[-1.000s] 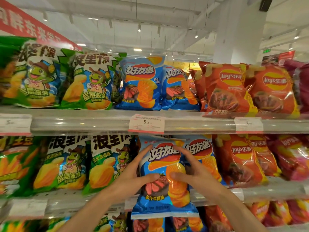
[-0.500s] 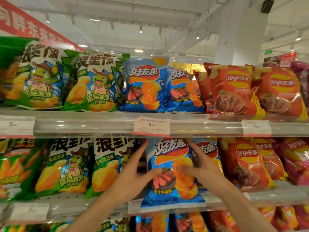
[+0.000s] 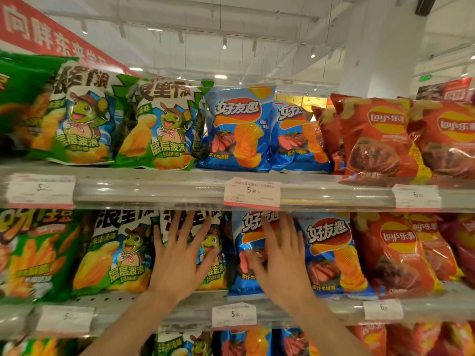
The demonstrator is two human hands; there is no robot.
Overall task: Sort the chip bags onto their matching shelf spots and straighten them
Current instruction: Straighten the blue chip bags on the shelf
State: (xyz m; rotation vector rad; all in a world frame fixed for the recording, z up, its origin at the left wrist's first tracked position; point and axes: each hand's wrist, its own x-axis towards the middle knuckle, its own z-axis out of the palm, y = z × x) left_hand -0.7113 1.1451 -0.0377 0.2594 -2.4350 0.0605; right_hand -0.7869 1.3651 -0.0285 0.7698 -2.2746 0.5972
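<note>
Left hand (image 3: 180, 255): fingers spread, flat on green bag (image 3: 205, 253) under price tag (image 3: 252, 194).
Right hand (image 3: 280, 258): spread, flat on blue bag (image 3: 246, 242).

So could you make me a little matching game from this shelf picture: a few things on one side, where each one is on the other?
Things:
1. left hand
2. right hand
3. red Lay's bag
4. 5.90 price tag

Places:
A. top shelf, right of the blue bags
B. flat on a green bag, middle shelf
C. on the top shelf's front rail
D. flat on a blue bag, middle shelf

Pairs: 1-B, 2-D, 3-A, 4-C
</note>
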